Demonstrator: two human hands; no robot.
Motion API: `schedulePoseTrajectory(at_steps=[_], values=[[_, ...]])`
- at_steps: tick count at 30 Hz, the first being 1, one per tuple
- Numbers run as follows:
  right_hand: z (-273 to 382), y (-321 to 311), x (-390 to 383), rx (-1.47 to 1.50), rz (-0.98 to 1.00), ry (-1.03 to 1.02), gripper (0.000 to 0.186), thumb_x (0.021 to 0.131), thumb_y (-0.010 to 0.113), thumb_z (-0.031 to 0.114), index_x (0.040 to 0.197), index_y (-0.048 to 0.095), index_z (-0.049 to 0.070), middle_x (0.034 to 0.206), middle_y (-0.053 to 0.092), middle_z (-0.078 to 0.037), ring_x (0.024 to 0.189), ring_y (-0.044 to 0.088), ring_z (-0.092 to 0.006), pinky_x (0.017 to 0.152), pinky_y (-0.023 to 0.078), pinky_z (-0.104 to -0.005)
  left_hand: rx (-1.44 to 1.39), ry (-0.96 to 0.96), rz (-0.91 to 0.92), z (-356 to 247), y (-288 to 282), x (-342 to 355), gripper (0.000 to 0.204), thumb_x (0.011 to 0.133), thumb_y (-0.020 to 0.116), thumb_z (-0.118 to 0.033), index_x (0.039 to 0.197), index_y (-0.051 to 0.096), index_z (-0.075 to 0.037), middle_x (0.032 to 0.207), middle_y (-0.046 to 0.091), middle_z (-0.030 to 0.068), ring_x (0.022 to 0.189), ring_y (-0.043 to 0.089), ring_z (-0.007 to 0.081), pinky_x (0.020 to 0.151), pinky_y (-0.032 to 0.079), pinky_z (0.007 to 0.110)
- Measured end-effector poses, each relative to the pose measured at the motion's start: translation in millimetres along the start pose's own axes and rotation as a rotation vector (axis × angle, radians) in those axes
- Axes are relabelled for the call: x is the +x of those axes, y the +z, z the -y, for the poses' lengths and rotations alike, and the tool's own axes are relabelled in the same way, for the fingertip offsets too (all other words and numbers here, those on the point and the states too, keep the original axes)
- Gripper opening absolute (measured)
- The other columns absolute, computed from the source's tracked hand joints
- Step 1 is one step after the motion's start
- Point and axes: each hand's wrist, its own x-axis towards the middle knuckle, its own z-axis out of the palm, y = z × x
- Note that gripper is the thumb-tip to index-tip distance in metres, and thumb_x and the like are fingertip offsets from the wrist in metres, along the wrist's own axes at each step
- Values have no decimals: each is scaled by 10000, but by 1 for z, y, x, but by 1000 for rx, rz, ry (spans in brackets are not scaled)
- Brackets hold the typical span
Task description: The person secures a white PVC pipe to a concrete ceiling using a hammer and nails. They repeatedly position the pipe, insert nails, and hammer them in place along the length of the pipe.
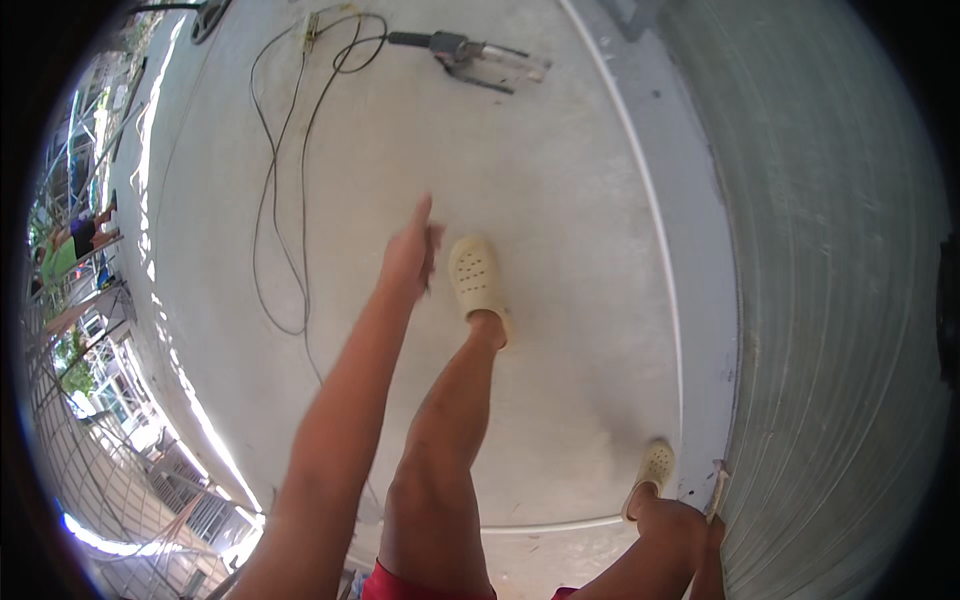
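My left hand (416, 252) reaches over the pale floor (540, 170), index finger extended and the others loosely bent and blurred, beside my cream perforated clog (472, 270). Beyond it lies a dark hand-held tool (450, 45) with long prongs, near looped grey cables (303, 180) that run to a small pale fitting (309, 36). At lower right, my right hand (714, 530) is mostly hidden behind my knee, by a narrow beige strip (720, 482); its fingers cannot be made out.
A greenish wall (830, 300) with a grey raised border (690, 250) runs along the right. On the left, beyond the floor's edge, are metal framework (120, 430), greenery and a person in a green top (62, 250). My other clog (655, 465) stands at lower right.
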Motion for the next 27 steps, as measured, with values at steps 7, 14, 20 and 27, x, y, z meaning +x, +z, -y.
schedulePoseTrajectory(at_steps=[7, 14, 20, 27], values=[[144, 96, -52, 115, 73, 210, 338, 796, 778, 176, 1065, 731, -23, 895, 758, -153, 829, 729, -230, 760, 560, -394, 33, -13, -8, -228, 43, 208, 1007, 843, 565, -833, 1401, 474, 0, 1036, 675, 141, 516, 341, 127, 488, 269, 297], [392, 158, 0, 304, 206, 46, 322, 810, 774, 198, 1047, 734, -16, 879, 752, -149, 810, 721, -222, 741, 555, -392, 302, -42, -59, -287, 102, 301, 638, 866, 638, -694, 1198, 614, -150, 1045, 692, 151, 607, 417, 148, 518, 290, 297], [525, 166, 46, 364, 300, -65, 310, 822, 771, 217, 1032, 737, -10, 865, 746, -145, 793, 714, -215, 725, 550, -390, 349, -81, -47, -283, 90, 313, 305, 829, 727, -444, 811, 625, -158, 749, 580, 17, 559, 329, 100, 515, 263, 311], [537, 161, 52, 395, 337, -84, 301, 837, 768, 238, 1014, 740, -3, 849, 740, -141, 773, 707, -206, 706, 545, -388, 671, 2, -94, -271, 57, 320, 412, 773, 808, -427, 697, 526, -136, 640, 351, -30, 523, 281, 113, 499, 243, 324]])
